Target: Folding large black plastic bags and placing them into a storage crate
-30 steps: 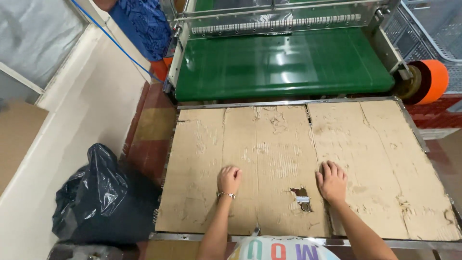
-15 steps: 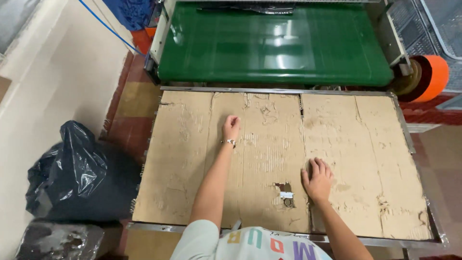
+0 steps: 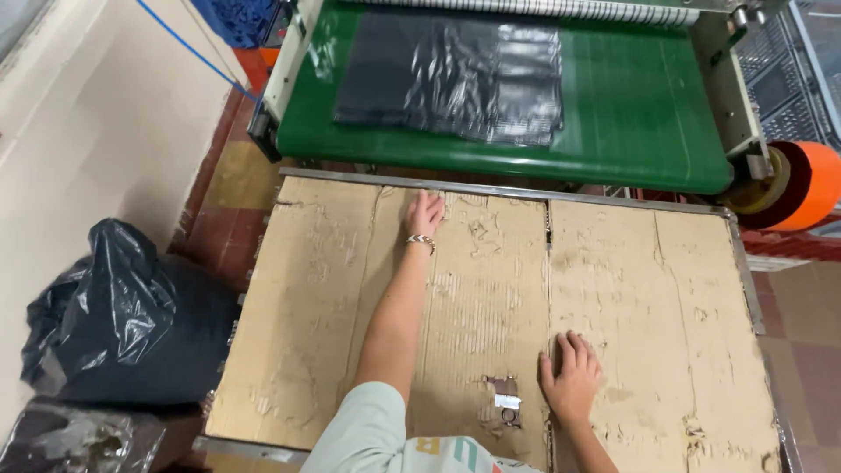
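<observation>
So we're looking down at a worn cardboard-covered table (image 3: 666,307) with both hands out on it. The left hand (image 3: 425,215) is stretched to the far edge of the cardboard, fingers loosely extended and flat-ish, holding nothing; it sits right by the metal rim nearest the green conveyor belt (image 3: 648,114). That reach makes sense to us as the closest a hand gets to the stack of dark plastic bags (image 3: 451,74) lying on the belt, well beyond the rim and a bit to the right of the hand. The right hand (image 3: 571,377) is pressed flat on the near part of the cardboard, fingers spread, empty, and it looks like it's propping up the lean forward.

Around it: a torn hole in the cardboard with a scrap of tape (image 3: 504,405) sits just left of the right hand. A seam (image 3: 548,289) runs near to far between the two cardboard sheets. On the floor to the left there's a full black rubbish bag (image 3: 123,324), and at the far right an orange roll (image 3: 802,186) on the machine's end. A blue cable (image 3: 188,51) runs along the wall at far left.

In the way, really only the table's far rim and the gap between it and the belt; how high the belt sits above the table we can't quite tell from this angle.
</observation>
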